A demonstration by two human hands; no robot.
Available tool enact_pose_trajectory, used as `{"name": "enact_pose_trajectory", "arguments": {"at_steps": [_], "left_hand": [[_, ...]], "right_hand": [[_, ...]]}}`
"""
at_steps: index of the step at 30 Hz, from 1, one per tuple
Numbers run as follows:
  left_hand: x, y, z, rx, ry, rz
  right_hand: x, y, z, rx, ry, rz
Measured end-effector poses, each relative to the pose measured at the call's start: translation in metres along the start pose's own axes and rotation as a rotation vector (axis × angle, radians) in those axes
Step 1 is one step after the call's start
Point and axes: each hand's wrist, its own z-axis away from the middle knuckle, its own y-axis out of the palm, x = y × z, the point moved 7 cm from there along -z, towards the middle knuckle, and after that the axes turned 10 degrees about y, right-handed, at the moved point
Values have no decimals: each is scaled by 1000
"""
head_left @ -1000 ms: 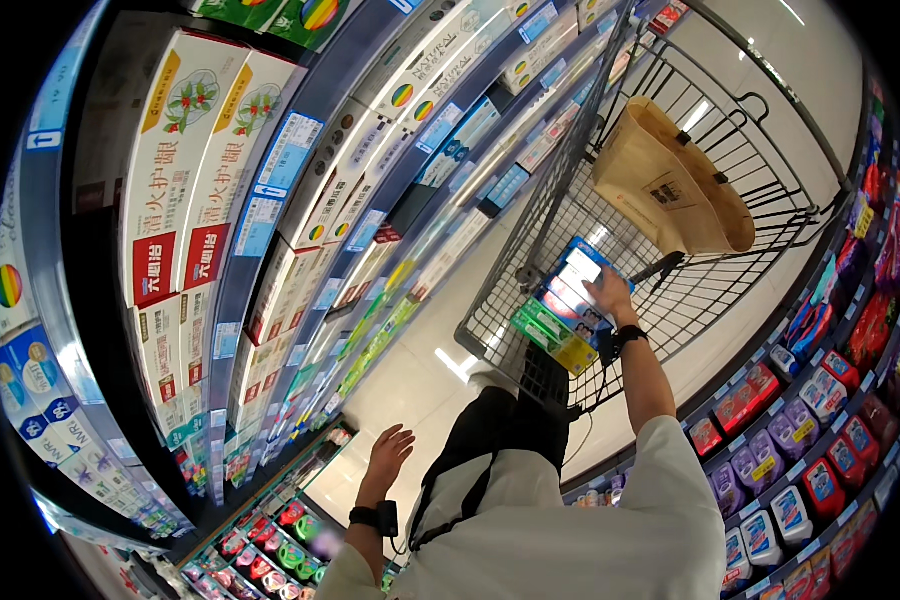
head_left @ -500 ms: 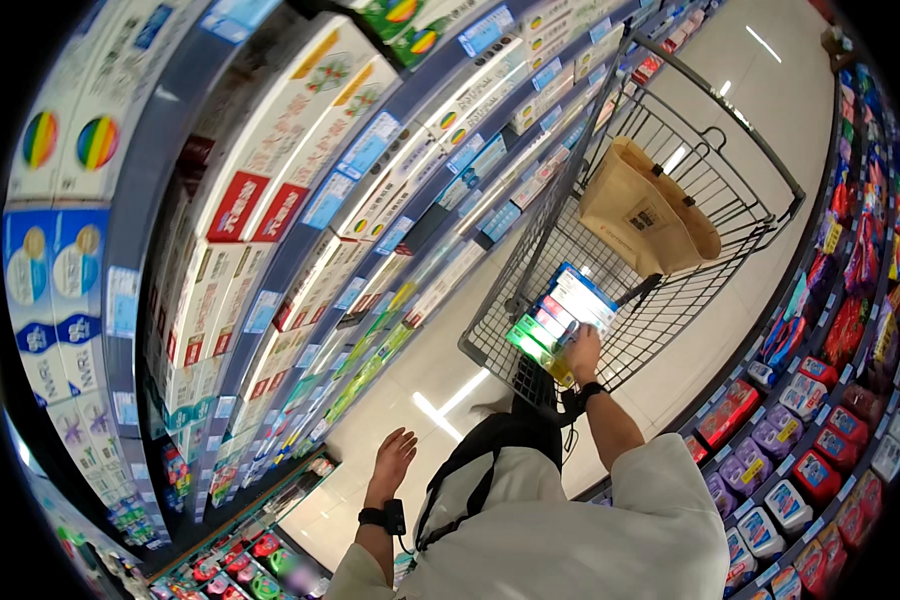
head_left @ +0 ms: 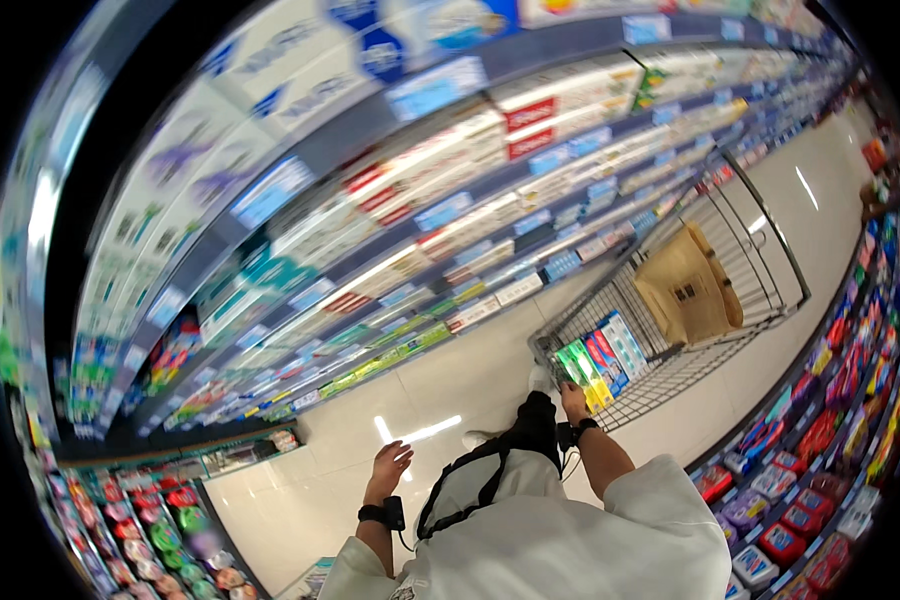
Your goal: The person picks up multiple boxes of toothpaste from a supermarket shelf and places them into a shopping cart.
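Note:
My right hand (head_left: 575, 402) is closed at the near end of a grey wire shopping cart (head_left: 660, 395), fingers curled at its rim. Just beyond that hand, several flat boxes lie side by side in the basket: green and yellow ones (head_left: 584, 370), then red, blue and white ones (head_left: 620, 343). A brown paper bag (head_left: 685, 285) stands farther back in the cart, toward its handle. My left hand (head_left: 390, 465) hangs over the floor with its fingers apart, holding nothing.
Long shelves (head_left: 450, 240) of boxed toothpaste-like packages with blue price tags run along the left and far side. Shelves of colourful packages (head_left: 800, 500) line the right. A display of red and green items (head_left: 160, 530) is at lower left. Pale floor tiles (head_left: 340, 490) lie between.
The view has swung left, so the shelves fill more of it and the cart sits farther right. My right hand has drawn back from the boxes to the cart's near rim.

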Motion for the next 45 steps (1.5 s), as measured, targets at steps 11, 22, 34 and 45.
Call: {"name": "enact_pose_trajectory", "arguments": {"at_steps": [11,22,34,45], "left_hand": [[138,-232,65,-413,-96,269],[70,-268,37,-386,161,182],[-205,-158,21,-253,847,-110],[-403,-66,98,-546,1406,-680]], "right_hand": [[14,12,7,-263,-256,497],[176,104,74,-63,-642,273],[451,178,355,491,-1072,-94],[534,181,421,240,-1403,-161]]}}
